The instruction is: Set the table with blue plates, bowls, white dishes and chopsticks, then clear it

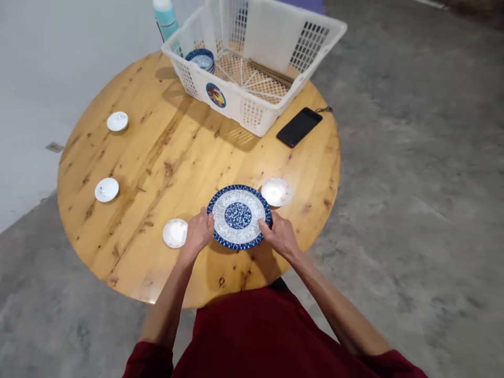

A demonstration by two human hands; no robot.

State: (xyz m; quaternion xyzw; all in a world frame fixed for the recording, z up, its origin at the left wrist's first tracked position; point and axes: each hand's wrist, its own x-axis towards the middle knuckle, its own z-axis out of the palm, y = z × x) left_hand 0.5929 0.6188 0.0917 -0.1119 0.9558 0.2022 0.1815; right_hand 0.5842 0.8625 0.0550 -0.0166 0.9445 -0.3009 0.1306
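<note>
A blue-and-white patterned plate [239, 216] is held near the front edge of a round wooden table [157, 152]. My left hand [199, 231] grips its left rim, fingers curled. My right hand [279, 234] grips its right rim the same way. The plate sits level, at or just above the tabletop; I cannot tell whether it touches. A small white saucer [175, 232] lies just left of my left hand, and another [276, 191] just beyond my right hand.
Two more small white saucers [106, 189] [117, 121] lie along the table's left side. A white plastic basket [252, 58] at the back holds blue bowls [200, 59] and chopsticks [271, 72]. A black phone [299, 126] lies right of it, a teal bottle [166, 16] behind.
</note>
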